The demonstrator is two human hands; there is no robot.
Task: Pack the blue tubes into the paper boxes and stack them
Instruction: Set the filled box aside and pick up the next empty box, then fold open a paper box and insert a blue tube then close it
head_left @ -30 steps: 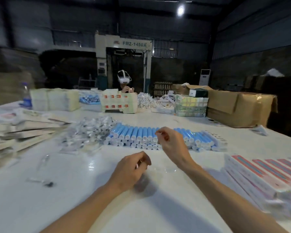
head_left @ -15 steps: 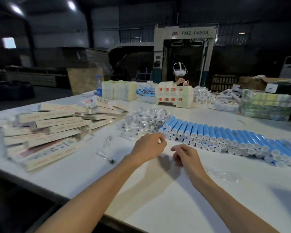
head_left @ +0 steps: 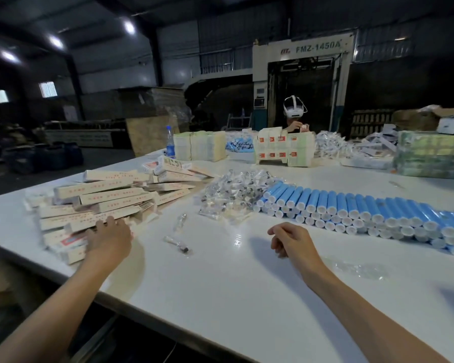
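Left hand (head_left: 108, 239) on the boxes (head_left: 102, 200), right hand (head_left: 290, 241) idle over the bench (head_left: 220, 297).
The left hand's fingers lie straight on the box pile at the bench's left edge; the right hand hangs loosely curled, empty. The tubes (head_left: 351, 210) lie in stacked rows toward the right edge.
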